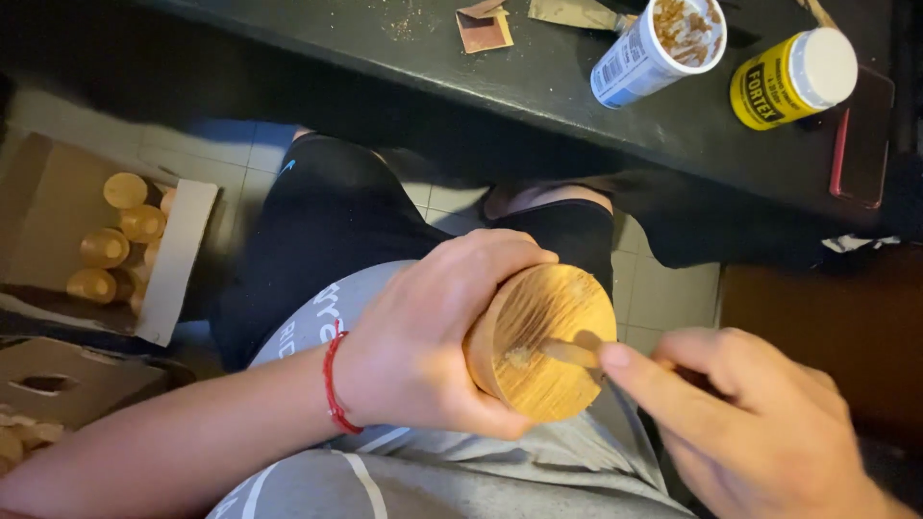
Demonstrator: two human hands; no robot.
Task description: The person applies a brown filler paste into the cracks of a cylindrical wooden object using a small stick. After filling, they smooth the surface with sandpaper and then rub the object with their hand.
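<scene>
My left hand (pixel 433 332) wraps around a round wooden cylinder (pixel 543 336), holding it over my lap with its flat, grained end facing up. My right hand (pixel 740 423) pinches a thin wooden stick (pixel 569 353) whose tip rests near the middle of that end, where a small dab of pale filler sits. A red cord bracelet (pixel 332 384) circles my left wrist.
A dark table edge (pixel 538 86) runs across the top, bearing an open white tub of brown paste (pixel 663 43), a yellow bottle with white cap (pixel 793 77), sandpaper scraps (pixel 484 29) and a phone (pixel 862 144). A cardboard box (pixel 178 255) of similar wooden pieces sits on the tiled floor at left.
</scene>
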